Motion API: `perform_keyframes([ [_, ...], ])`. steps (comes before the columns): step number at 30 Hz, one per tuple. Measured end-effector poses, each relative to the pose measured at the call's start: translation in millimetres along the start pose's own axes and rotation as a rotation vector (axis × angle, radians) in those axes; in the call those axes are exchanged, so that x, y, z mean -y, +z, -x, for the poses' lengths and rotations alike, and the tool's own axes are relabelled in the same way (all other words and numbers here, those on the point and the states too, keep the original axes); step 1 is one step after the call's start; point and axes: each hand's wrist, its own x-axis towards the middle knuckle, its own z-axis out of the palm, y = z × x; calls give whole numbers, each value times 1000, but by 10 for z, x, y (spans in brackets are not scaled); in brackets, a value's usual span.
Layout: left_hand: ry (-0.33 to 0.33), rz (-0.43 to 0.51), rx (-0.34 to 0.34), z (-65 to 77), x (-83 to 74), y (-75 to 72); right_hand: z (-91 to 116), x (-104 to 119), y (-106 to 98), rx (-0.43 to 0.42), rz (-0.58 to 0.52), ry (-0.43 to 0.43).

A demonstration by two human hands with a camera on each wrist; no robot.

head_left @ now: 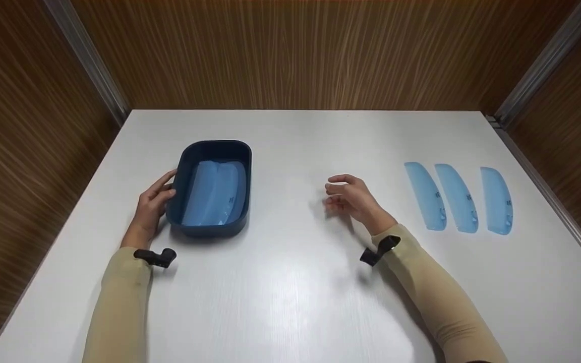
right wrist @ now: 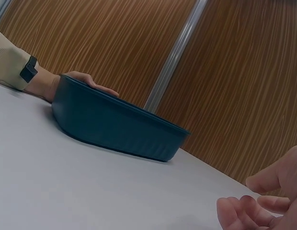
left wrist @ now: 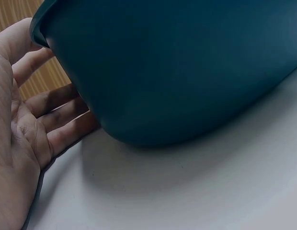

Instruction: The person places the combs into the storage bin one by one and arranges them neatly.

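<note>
A dark blue-green rectangular tub [head_left: 211, 232] stands on the left of the table. The left hand [head_left: 153, 206] touches its left wall, thumb at the rim; in the left wrist view its fingers [left wrist: 67, 112] reach straight along the outside. Inside the tub lie light-blue flat curved pieces [head_left: 212, 194], overlapping one another. The right hand [head_left: 351, 199] hovers over the middle of the table with loosely bent fingers and nothing in them. To its right, three light-blue curved pieces [head_left: 425, 196] with small dark print lie side by side.
The white table [head_left: 280, 292] has a wood-grain panel [head_left: 300, 55] along its back and more panels at both sides. Metal strips [head_left: 89, 60] run up the corners. Each wrist wears a black camera strap [head_left: 155, 257] over a beige sleeve.
</note>
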Motion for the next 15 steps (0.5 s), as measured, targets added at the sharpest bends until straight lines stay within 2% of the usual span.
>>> perform_keyframes([
  [5,-7,0,3,-10,8,11,18,10,-127,-28,5,-4],
  [12,-19,-10,31,100,-218,95,41,-7,-270,-49,3,-10],
  [15,-18,-10,30,106,-228,96,53,-8,-318,-43,2,-16],
])
